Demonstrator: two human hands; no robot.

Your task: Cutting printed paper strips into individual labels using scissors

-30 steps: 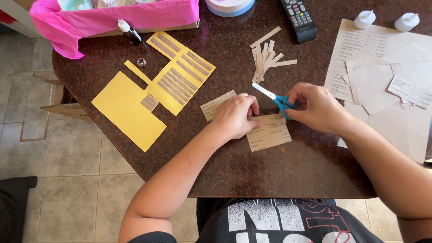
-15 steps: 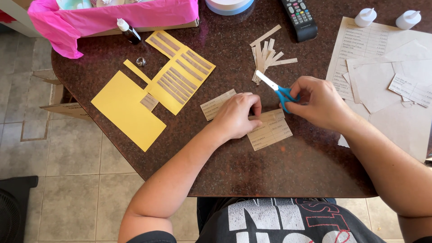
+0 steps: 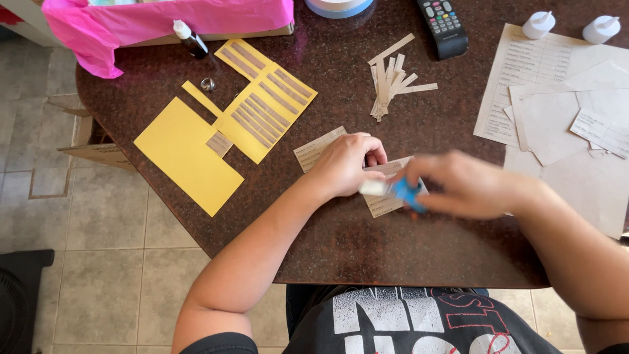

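Scissors (image 3: pixel 405 191) have swung down from above the brown paper slip (image 3: pixel 386 196) to its near edge.
Left hand (image 3: pixel 344 164) pins the slip flat on the bench (image 3: pixel 367 242); right hand (image 3: pixel 468 185), blurred, grips the scissors; cutting well needs steadier, slower strokes.

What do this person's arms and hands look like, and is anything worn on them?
Both arms are bare from the upper arm down. The left hand and right hand wear no gloves; no rings, watch or bracelets show, though the right hand is motion-blurred. A dark sleeve edge shows at the left shoulder.
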